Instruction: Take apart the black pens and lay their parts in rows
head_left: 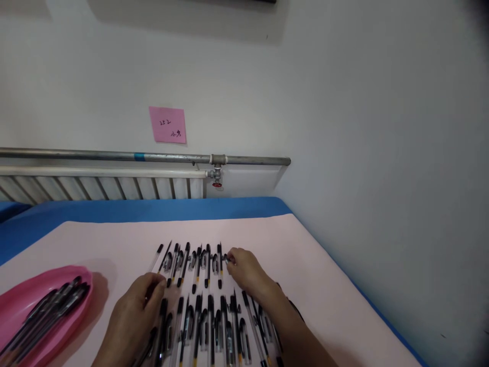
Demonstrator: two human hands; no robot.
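Observation:
Disassembled pens lie in two rows on the pink sheet: clear barrels, black refills, caps and small tips. My left hand point(135, 311) rests at the left end of the far row, thumb and fingers curled together. Its fingertips meet the lower end of a clear barrel point(156, 257) and a thin refill point(165, 256); what they grip, if anything, is hidden. At the right end of the far row, my right hand point(244, 267) pinches a small black-and-clear pen part point(226, 258) beside an upright-laid refill point(220, 265). Its forearm passes over the near row's right end.
A pink tray point(86, 278) with several black pens point(49, 316) sits at the left. Beneath the pale pink sheet point(324, 306) is a blue cover point(214, 208). A radiator point(114, 186), pipe point(95, 154) and valve point(217, 176) line the back wall; another wall stands close on the right.

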